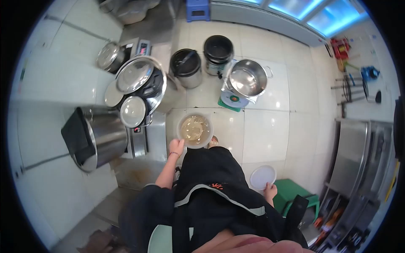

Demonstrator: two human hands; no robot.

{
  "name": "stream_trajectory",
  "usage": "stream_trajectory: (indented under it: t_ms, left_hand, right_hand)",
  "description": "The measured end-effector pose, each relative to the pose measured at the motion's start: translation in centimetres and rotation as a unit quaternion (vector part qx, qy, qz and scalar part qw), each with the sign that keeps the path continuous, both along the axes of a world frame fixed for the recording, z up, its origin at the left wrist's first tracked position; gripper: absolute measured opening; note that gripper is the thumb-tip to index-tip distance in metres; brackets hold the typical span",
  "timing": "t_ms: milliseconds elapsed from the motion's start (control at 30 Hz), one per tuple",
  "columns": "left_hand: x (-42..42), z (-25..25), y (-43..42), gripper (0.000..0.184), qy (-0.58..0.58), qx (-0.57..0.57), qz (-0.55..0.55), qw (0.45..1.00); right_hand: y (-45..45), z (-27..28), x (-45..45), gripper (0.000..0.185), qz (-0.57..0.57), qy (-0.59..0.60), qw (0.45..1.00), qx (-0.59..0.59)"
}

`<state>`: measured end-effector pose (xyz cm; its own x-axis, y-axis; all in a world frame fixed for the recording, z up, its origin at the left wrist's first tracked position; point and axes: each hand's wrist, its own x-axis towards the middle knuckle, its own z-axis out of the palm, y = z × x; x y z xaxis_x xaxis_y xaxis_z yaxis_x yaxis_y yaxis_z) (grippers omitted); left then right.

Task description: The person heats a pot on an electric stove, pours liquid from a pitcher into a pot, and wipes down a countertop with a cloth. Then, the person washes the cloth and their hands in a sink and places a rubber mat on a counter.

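Note:
My left hand [176, 147] grips the rim of a round tub [180, 134] in front of my apron. Pale brownish liquid [196, 128] fills part of the tub, and light glints on its surface. Out to my right, my right hand [270, 191] is closed on the edge of a round whitish lid [262, 176]. A green box [295, 195] stands close beside that hand.
An open steel pot [249, 78] rests on a scale [233, 100] ahead on the tiled floor. Two dark-topped buckets [186, 67] stand to its left. Large steel pots [105, 135] and several lids crowd the left counter. Steel cabinets [346, 160] line the right.

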<state>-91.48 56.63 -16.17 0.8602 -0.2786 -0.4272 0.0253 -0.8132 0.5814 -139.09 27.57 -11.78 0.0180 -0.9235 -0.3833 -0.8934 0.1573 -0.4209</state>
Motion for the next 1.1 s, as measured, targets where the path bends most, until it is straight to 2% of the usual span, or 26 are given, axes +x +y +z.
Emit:
stream_trajectory:
  t_ms: [133, 233, 267, 367, 400, 500, 600, 733, 833, 933, 1033, 1100]
  left_hand:
    - [3.9, 0.8, -9.2, 0.05, 0.008, -0.024, -0.085, 0.996]
    - [6.3, 1.8, -15.3, 0.049, 0.04, -0.031, -0.135, 0.99]
    - [7.3, 1.5, -17.0, 0.049, 0.057, -0.026, -0.138, 0.988]
    - [9.7, 0.9, -21.6, 0.049, 0.079, -0.012, -0.159, 0.984]
    - [10.1, 0.6, -22.7, 0.049, 0.086, -0.006, -0.166, 0.982]
    - [12.6, 1.2, -26.8, 0.05, 0.05, 0.034, -0.224, 0.973]
    - [13.8, 1.1, -28.6, 0.052, 0.05, 0.072, -0.24, 0.967]
    - [15.4, 0.9, -30.1, 0.055, 0.025, 0.121, -0.269, 0.955]
    - [15.8, 1.9, -31.0, 0.057, 0.083, 0.145, -0.244, 0.955]
    - [15.6, 1.9, -31.5, 0.058, 0.081, 0.156, -0.212, 0.961]
    - [15.3, 3.5, -32.7, 0.058, 0.108, 0.168, -0.222, 0.954]
    - [14.5, 5.8, -33.8, 0.051, 0.168, 0.157, -0.171, 0.958]
  right_hand:
    - [5.9, 2.0, -1.7, 0.034, -0.146, -0.016, 0.989, -0.008]
    - [10.7, 5.4, -0.4, 0.034, -0.172, -0.014, 0.985, -0.017]
    - [12.6, 5.8, 0.3, 0.035, -0.219, 0.01, 0.975, -0.014]
    - [20.1, -0.3, -4.1, 0.035, -0.309, -0.014, 0.951, -0.004]
    - [21.6, 1.6, -1.5, 0.035, -0.323, 0.083, 0.942, -0.035]
    - [27.0, 1.2, 1.2, 0.035, -0.504, 0.015, 0.864, -0.014]
    - [28.1, 2.6, 3.9, 0.033, -0.538, -0.011, 0.842, -0.04]
    - [27.1, 4.7, 6.7, 0.033, -0.5, -0.016, 0.866, -0.009]
    - [26.0, 4.7, 8.7, 0.033, -0.47, 0.049, 0.881, 0.002]
    - [24.8, 4.5, 9.8, 0.034, -0.427, 0.075, 0.901, -0.019]
    - [24.0, 3.9, 9.8, 0.035, -0.473, 0.017, 0.881, -0.007]
    - [23.7, 3.5, 9.4, 0.035, -0.482, 0.024, 0.876, 0.0]
